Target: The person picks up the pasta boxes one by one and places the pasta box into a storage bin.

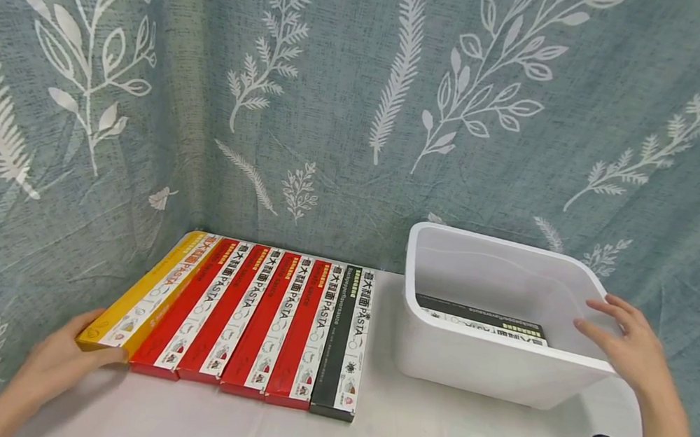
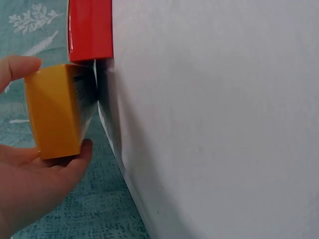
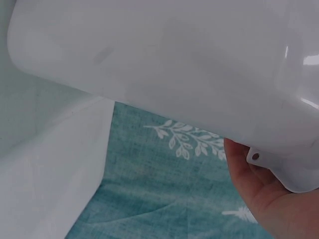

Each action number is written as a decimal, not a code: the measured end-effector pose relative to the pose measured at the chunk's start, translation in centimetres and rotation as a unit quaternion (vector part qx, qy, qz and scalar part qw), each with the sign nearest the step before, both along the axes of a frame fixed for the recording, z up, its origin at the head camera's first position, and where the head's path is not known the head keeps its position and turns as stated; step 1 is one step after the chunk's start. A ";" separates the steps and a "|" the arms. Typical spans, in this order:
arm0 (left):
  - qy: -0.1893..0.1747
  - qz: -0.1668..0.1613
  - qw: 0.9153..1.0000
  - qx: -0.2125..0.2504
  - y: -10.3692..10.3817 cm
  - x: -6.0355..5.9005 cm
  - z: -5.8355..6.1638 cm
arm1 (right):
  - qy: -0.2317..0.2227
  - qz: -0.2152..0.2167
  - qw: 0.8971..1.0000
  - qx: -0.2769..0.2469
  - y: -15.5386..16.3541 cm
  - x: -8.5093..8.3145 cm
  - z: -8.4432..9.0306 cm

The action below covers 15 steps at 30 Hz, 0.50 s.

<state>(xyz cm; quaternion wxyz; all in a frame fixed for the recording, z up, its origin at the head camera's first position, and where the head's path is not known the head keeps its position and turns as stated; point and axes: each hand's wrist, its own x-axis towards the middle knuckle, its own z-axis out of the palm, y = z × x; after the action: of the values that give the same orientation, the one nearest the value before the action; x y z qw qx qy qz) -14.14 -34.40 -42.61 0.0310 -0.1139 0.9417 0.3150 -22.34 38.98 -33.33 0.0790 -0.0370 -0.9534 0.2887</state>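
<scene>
My left hand [image 1: 67,363] grips the near end of a yellow pasta box [image 1: 143,290], the leftmost in a row. In the left wrist view, thumb and fingers lie on opposite sides of the box's yellow end [image 2: 52,112], beside a red box's end [image 2: 90,32]. Several red pasta boxes [image 1: 205,310] and one black pasta box [image 1: 338,344] lie side by side to its right. My right hand [image 1: 635,341] holds the right rim of a white plastic bin [image 1: 487,369], fingers over the edge. Inside the bin lies another black pasta box [image 1: 480,315], partly hidden by the front wall.
The row and the bin stand on a white tabletop [image 1: 406,428]. Behind and at the sides hangs a blue-green curtain [image 1: 335,104] with white leaf prints. A table edge shows beside the yellow box in the left wrist view.
</scene>
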 end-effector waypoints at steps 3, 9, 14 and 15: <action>0.016 0.021 0.999 0.032 0.1 0.1 0.2 | 0.000 0.001 1.000 0.000 -0.1 0.1 0.0; 0.049 0.096 0.987 0.115 0.5 0.3 0.6 | 0.002 0.002 1.000 -0.001 0.0 0.1 -0.1; 0.094 0.155 0.967 0.179 0.9 0.1 1.0 | 0.006 0.000 1.000 0.001 0.0 0.0 -0.1; 0.102 0.163 0.963 0.190 1.0 0.1 1.0 | 0.007 0.000 1.000 0.001 -0.1 0.0 -0.1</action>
<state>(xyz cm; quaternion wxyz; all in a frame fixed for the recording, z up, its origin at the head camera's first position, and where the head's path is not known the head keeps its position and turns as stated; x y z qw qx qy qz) -14.01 -33.35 -41.60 -0.0959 -0.2254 0.8314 0.4988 -22.32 38.91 -33.41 0.0856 -0.0352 -0.9531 0.2883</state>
